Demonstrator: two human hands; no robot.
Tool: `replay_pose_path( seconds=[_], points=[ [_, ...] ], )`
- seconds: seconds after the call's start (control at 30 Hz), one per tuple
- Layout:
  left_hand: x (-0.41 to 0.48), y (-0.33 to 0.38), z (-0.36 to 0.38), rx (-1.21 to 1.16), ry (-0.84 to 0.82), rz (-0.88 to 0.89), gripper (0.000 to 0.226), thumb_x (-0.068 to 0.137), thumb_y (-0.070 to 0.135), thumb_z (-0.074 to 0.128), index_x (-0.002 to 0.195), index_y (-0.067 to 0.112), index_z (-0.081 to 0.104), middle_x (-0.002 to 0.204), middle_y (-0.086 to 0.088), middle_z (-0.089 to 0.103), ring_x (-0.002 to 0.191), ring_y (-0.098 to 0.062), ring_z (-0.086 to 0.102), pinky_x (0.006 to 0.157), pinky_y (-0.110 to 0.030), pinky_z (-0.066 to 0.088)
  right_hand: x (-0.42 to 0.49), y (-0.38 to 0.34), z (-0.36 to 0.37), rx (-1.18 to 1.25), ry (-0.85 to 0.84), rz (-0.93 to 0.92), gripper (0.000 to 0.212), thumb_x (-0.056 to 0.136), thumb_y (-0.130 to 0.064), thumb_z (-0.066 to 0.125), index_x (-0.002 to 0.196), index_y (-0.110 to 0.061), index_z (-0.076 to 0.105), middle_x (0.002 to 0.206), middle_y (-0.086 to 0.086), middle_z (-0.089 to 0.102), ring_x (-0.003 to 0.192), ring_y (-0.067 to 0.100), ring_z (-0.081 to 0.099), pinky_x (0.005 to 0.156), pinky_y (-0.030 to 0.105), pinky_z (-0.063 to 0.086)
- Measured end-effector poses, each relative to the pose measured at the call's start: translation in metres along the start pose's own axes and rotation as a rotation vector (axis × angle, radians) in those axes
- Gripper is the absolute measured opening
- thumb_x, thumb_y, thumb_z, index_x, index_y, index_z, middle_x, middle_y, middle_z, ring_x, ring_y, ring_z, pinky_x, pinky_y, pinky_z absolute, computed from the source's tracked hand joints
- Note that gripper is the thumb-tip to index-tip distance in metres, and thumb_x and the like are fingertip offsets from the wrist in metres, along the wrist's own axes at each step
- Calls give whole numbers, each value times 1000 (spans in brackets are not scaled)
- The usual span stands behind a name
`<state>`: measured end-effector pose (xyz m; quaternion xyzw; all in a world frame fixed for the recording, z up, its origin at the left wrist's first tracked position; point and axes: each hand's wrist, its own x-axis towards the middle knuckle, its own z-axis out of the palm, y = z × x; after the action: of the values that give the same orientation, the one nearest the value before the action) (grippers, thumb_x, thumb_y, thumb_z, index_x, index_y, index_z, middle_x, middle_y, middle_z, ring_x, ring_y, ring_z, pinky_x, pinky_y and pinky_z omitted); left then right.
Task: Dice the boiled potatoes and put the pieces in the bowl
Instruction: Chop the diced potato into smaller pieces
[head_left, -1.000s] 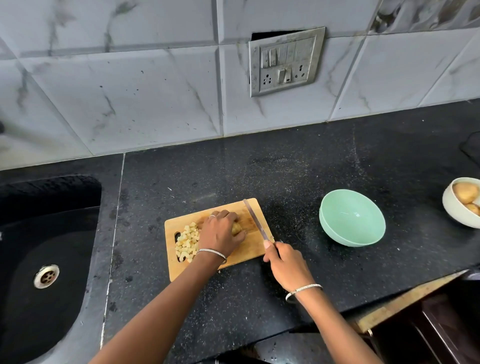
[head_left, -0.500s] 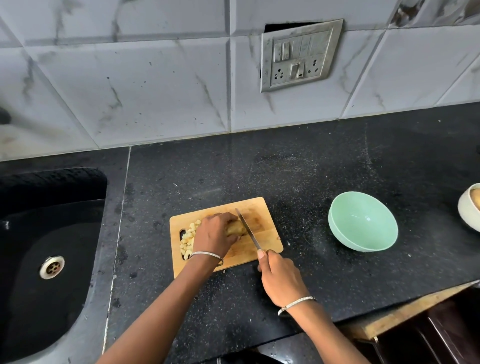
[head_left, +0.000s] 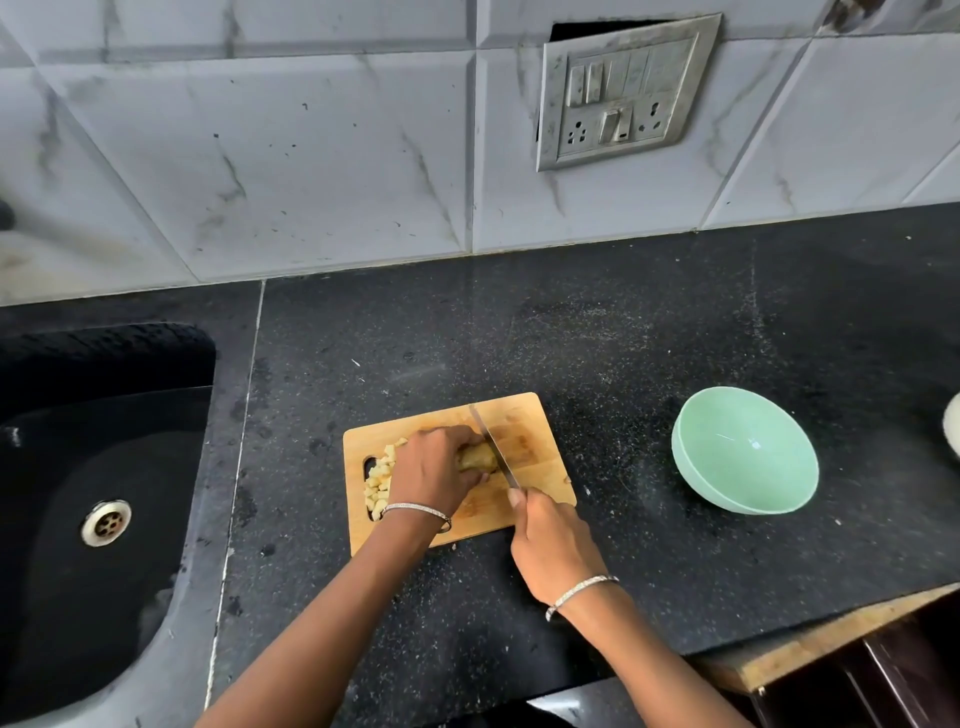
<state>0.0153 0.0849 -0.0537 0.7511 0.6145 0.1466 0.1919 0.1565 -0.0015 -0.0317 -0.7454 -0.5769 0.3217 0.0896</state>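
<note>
**Work surface.** A black speckled desk (head_left: 597, 338) is backed by grey marbled wall tiles (head_left: 260, 156). A wooden cutting board (head_left: 543, 436) lies flat on the desk, near its front edge.

**Task item.** One boiled potato (head_left: 475, 457) lies near the middle of the board. The left hand (head_left: 431, 475) comes onto it from 8 o'clock. The fingers are curled over the potato's left part and hold it down, and the right end shows beyond the fingertips. A heap of diced pieces (head_left: 378, 480) sits on the board at 9 o'clock of the potato. It lies beside the board's handle slot and is partly hidden by the left hand.

**Cutting tool.** The knife (head_left: 493, 447) runs across the board from 12 o'clock toward 5 o'clock, with its blade against the exposed right end of the potato. The right hand (head_left: 550, 545) is at 5 o'clock of the potato with its fingers wrapped round the knife handle. One digit reaches forward to the base of the blade. The handle itself is hidden inside the grip. Each wrist carries a thin silver bracelet (head_left: 415, 509).

**Receiving vessel.** The green bowl (head_left: 727, 483) stands on the desk at 3 o'clock of the board, well apart from it, with its whole inner surface in view.

**Surroundings.** A dark sink (head_left: 78, 597) with a metal drain (head_left: 105, 522) occupies the desk at 9 o'clock. A metal switch plate (head_left: 623, 91) hangs askew on the tiles at 1 o'clock, with a dark gap above its upper edge. The rim of a white vessel (head_left: 953, 431) is cut off by the frame edge at 3 o'clock, and its contents cannot be told.
</note>
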Motion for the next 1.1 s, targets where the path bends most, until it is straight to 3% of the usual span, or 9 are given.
replay_pose_path(
  seconds=[0.1,0.27,0.5,0.77,1.1],
  points=[
    [2,0,-1,-10,-5,-15,41,69,37,82,108,33,69,96,11,72,91,-15,65,71,-28,49,10,-11,4,-13,18,36,44,104,-44,25,112,-15,57,109,14,65,101,38,61,76,40,47],
    [0,1,2,1,3,-22,42,69,39,80,109,34,69,98,10,72,94,-18,65,75,-34,53,2,-3,12,-88,47,34,43,105,-43,24,111,-14,55,110,13,65,103,38,61,69,37,39],
    [-1,1,-2,-13,-22,-28,44,70,39,81,112,34,68,98,11,72,94,-15,64,73,-30,50,-7,3,21,-112,51,59,41,105,-44,25,114,-16,54,110,13,65,103,38,62,69,39,41],
    [-14,4,4,60,-36,50,63,66,45,81,122,26,58,114,1,64,102,-25,59,77,-34,49,-7,3,20,-82,50,69,38,104,-42,28,109,-15,54,110,14,64,103,40,61,68,38,39],
    [-20,-2,8,151,-22,200,60,86,51,60,137,21,47,136,1,55,114,-26,57,86,-35,49,-5,2,9,-42,-20,77,46,104,-46,24,106,-13,56,113,15,62,104,40,59,77,41,44]
  ],
)
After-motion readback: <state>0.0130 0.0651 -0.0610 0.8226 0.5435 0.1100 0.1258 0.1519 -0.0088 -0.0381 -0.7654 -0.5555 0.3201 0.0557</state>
